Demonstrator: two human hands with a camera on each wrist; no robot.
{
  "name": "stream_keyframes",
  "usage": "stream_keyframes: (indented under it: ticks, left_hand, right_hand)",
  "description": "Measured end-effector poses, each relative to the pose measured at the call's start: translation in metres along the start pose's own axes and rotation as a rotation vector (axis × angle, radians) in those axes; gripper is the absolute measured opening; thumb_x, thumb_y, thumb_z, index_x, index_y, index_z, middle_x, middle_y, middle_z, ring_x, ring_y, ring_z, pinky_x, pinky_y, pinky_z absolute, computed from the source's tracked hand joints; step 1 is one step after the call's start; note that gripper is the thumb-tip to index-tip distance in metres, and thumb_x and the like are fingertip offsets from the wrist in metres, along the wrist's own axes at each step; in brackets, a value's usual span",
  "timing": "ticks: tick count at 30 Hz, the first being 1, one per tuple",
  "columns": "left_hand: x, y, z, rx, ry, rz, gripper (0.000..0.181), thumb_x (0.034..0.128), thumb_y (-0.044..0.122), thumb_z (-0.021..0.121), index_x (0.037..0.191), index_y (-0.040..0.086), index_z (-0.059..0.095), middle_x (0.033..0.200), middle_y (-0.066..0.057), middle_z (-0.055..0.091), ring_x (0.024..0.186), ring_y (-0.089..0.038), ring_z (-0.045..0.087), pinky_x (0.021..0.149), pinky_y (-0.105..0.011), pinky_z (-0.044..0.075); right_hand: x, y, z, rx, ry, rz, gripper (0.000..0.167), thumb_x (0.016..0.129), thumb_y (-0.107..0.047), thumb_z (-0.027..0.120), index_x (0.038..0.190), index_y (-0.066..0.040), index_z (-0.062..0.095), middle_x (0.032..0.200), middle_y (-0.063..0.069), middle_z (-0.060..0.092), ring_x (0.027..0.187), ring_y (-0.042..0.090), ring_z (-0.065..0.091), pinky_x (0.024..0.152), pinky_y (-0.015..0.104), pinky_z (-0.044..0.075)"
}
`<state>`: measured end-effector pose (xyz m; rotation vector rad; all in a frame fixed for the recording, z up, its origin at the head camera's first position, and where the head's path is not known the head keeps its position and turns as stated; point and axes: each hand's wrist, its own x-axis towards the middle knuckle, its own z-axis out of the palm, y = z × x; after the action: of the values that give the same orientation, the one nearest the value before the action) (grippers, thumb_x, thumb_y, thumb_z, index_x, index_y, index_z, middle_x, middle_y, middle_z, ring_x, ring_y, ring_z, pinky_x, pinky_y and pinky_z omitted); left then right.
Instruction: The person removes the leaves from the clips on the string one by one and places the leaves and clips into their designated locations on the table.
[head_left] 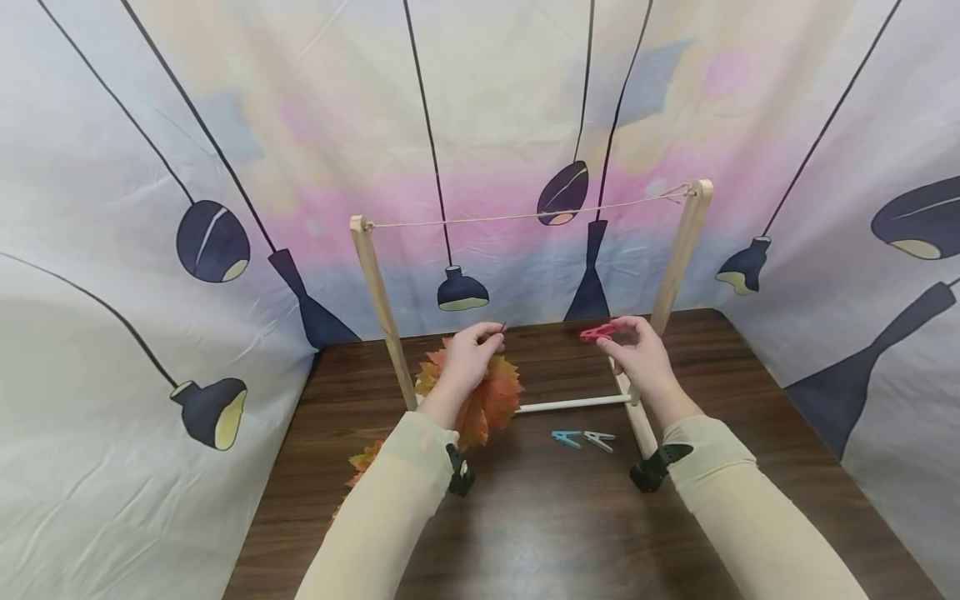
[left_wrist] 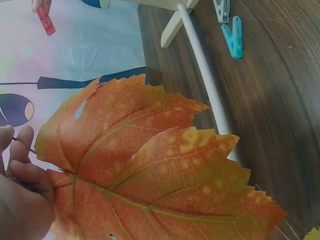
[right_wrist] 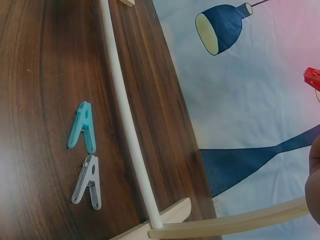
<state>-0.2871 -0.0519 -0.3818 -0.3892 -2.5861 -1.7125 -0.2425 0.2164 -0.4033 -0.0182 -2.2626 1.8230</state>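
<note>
By its thin stem my left hand (head_left: 471,357) pinches an orange artificial maple leaf (left_wrist: 145,175), which hangs below the fingers. My right hand (head_left: 643,360) holds a red clothespin (head_left: 597,332) between thumb and fingers, its tip pointing toward the left hand. Both hands are below a string (head_left: 510,218) tied between the two posts of a wooden frame (head_left: 381,296), and neither touches it. In the right wrist view only the tip of the red clothespin (right_wrist: 312,77) shows at the edge.
A blue clothespin (head_left: 567,438) and a grey clothespin (head_left: 599,440) lie on the brown table (head_left: 555,525). A white rod (head_left: 573,405) joins the frame's feet. More orange leaves (head_left: 365,460) lie at the left, partly behind the left sleeve. A printed curtain hangs behind.
</note>
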Motion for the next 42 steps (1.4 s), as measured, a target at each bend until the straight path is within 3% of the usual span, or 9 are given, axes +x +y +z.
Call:
stream_keyframes:
  ticks: [7,14,17,25,31,34,38,42]
  left_hand:
    - [-0.003,-0.007,-0.004,0.071,0.020,-0.004,0.021,0.0941,0.018,0.058,0.112,0.014,0.069,0.086,-0.003,0.067,0.083,-0.016,0.062,0.051,-0.027,0.043]
    - [-0.004,-0.020,-0.007,0.118,0.000,0.003,0.023,0.0939,0.017,0.058,0.112,0.009,0.069,0.088,-0.003,0.069,0.086,-0.017,0.065,0.078,-0.033,0.048]
    - [-0.006,-0.026,-0.007,0.126,-0.001,0.005,0.022,0.0935,0.017,0.058,0.111,0.008,0.069,0.089,-0.004,0.069,0.086,-0.018,0.065,0.083,-0.036,0.048]
    - [-0.016,-0.043,-0.012,0.108,-0.018,-0.021,0.023,0.0932,0.013,0.058,0.112,0.005,0.068,0.098,-0.009,0.069,0.086,-0.019,0.067,0.080,-0.035,0.050]
    - [-0.019,-0.053,-0.018,0.140,-0.017,-0.018,0.023,0.0931,0.014,0.058,0.111,0.005,0.069,0.094,-0.006,0.070,0.084,-0.018,0.066,0.081,-0.036,0.050]
    - [-0.019,-0.056,-0.021,0.139,-0.020,-0.016,0.023,0.0929,0.014,0.058,0.111,0.005,0.068,0.095,-0.008,0.070,0.085,-0.020,0.066,0.081,-0.037,0.049]
    - [-0.023,-0.059,-0.025,0.137,-0.019,-0.017,0.023,0.0927,0.012,0.058,0.112,0.003,0.067,0.095,-0.011,0.069,0.085,-0.022,0.066,0.080,-0.037,0.050]
    - [-0.027,-0.064,-0.028,0.137,-0.018,-0.026,0.023,0.0927,0.011,0.058,0.112,0.002,0.067,0.096,-0.010,0.069,0.085,-0.021,0.066,0.080,-0.037,0.051]
  right_hand:
    - [-0.001,0.010,0.008,-0.031,-0.039,0.023,0.041,0.090,-0.014,0.064,0.122,0.002,0.044,0.121,0.018,0.053,0.048,0.006,0.044,0.051,0.026,0.044]
    - [-0.005,0.022,0.015,-0.020,-0.075,0.076,0.038,0.090,-0.015,0.064,0.120,-0.002,0.045,0.122,0.016,0.051,0.050,0.010,0.044,0.051,0.026,0.043]
    - [-0.007,0.024,0.017,-0.029,-0.088,0.102,0.039,0.090,-0.017,0.065,0.121,-0.003,0.045,0.126,0.015,0.050,0.052,0.010,0.044,0.053,0.027,0.045]
    - [-0.012,0.033,0.026,-0.092,-0.138,0.083,0.039,0.091,-0.017,0.063,0.123,-0.001,0.046,0.120,0.021,0.055,0.055,0.012,0.050,0.055,0.029,0.047]
    - [-0.015,0.032,0.031,-0.149,-0.162,0.004,0.036,0.089,-0.014,0.065,0.118,0.002,0.052,0.109,0.019,0.056,0.053,0.016,0.049,0.049,0.027,0.040]
    - [-0.015,0.035,0.034,-0.195,-0.139,-0.031,0.034,0.088,-0.013,0.067,0.116,0.003,0.055,0.105,0.017,0.056,0.065,0.019,0.047,0.053,0.026,0.038]
    - [-0.015,0.045,0.038,-0.216,-0.096,0.004,0.035,0.087,-0.014,0.068,0.116,0.001,0.057,0.102,0.013,0.053,0.077,0.019,0.041,0.060,0.026,0.037]
    - [-0.017,0.050,0.042,-0.189,-0.092,0.058,0.037,0.087,-0.016,0.068,0.117,-0.001,0.055,0.102,0.012,0.054,0.070,0.017,0.042,0.055,0.024,0.035]
